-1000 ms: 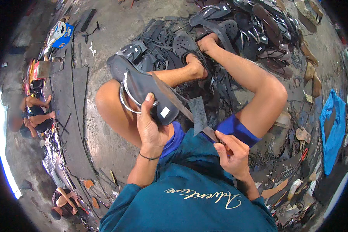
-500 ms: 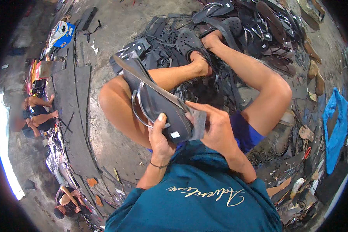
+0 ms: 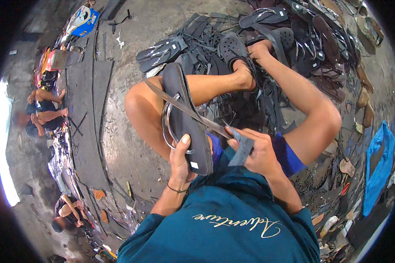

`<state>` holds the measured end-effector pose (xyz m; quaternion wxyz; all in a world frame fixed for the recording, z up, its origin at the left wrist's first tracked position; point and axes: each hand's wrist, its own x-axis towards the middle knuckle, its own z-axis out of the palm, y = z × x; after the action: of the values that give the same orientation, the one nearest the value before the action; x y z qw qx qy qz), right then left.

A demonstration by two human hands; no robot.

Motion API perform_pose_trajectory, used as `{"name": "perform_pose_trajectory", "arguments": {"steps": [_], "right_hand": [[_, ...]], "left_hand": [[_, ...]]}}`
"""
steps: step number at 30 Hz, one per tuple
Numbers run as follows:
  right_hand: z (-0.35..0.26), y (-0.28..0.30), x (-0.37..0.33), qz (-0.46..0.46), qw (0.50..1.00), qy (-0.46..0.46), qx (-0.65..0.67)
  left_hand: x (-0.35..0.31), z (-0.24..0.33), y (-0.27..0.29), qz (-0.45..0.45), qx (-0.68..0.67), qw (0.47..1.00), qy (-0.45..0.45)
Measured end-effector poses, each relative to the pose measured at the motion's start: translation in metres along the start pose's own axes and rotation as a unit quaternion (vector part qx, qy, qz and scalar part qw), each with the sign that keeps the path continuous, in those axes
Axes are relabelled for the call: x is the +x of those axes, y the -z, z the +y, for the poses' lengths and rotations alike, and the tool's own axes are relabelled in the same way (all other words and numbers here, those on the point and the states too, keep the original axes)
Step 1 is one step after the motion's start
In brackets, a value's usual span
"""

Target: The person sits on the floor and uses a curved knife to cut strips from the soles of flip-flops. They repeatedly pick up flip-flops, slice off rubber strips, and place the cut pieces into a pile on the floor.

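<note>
Sandal (image 3: 196, 133), black, gripped near its heel end in the left hand (image 3: 180, 166), thumb on top near a small white label (image 3: 194, 165); long axis running up the view, toe end farthest and leaning slightly left. Long blade (image 3: 202, 119) gripped in the right hand (image 3: 263, 153) beside a grey strip (image 3: 243, 151), slanting up and left across the sandal in view; whether touching, cannot tell. Of the 2 hands, left nearer, directly on the sandal; right near its right edge, apart from it.

A blue and white box (image 3: 86, 25) sits upper left, a blue sheet (image 3: 380, 176) far right.
</note>
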<state>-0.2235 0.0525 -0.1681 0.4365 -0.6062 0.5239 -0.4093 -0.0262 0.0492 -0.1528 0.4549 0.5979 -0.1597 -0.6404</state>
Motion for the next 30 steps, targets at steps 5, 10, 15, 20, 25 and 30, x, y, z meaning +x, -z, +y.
{"name": "perform_pose_trajectory", "arguments": {"steps": [5,10,15,20,25,30], "right_hand": [[0.008,-0.027,0.024,0.085,0.992,0.054,-0.075],[0.025,-0.042,0.077,0.198,0.963,0.123,-0.133],[0.047,-0.027,0.126,0.093,0.987,-0.085,0.098],[-0.003,0.011,0.058,0.017,0.963,-0.220,0.152],[0.004,-0.012,0.015,0.045,0.980,-0.158,0.115],[-0.011,-0.016,0.003,0.058,0.988,-0.119,0.076]], "left_hand": [[-0.006,0.012,-0.012,-0.049,-0.012,0.999,0.011],[-0.015,0.004,-0.009,-0.055,-0.055,0.996,0.048],[-0.017,-0.023,0.008,-0.124,-0.008,0.992,0.002],[-0.009,-0.024,0.010,-0.228,0.240,0.936,-0.120],[0.032,0.018,-0.002,-0.258,0.176,0.947,-0.073],[0.028,0.019,-0.028,-0.177,0.185,0.959,-0.122]]}}
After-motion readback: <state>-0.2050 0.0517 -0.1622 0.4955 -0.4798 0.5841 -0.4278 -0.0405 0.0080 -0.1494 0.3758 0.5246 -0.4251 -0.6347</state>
